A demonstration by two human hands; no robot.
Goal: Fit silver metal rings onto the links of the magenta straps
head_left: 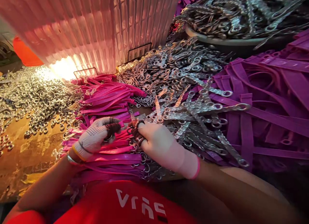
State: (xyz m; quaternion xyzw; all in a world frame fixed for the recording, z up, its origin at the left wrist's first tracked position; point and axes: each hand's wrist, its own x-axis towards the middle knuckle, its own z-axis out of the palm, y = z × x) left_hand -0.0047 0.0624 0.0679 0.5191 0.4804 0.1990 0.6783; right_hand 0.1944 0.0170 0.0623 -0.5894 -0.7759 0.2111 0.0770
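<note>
My left hand (95, 135), in a white dotted glove with dark worn fingertips, is closed in a pinch over the bright pink straps (113, 97). What its fingers hold, if anything, I cannot make out. Close by on the right, my right hand (158, 142) wears a plain white glove with a pink cuff. Its dark fingertips are curled together among small metal rings, and the thing in them is too hidden to name. Under both hands lie pink straps, many with metal ring ends. Twisted silver metal strips (193, 111) with looped ends lie just beyond the right hand.
A ribbed translucent sheet (91, 31) stands upright behind, with a bright light at its foot. Loose metal rings (41, 101) spread over the wooden table (31, 153) at left. A basin (217, 39) heaped with metal strips stands back right, above piled purple straps (272, 114).
</note>
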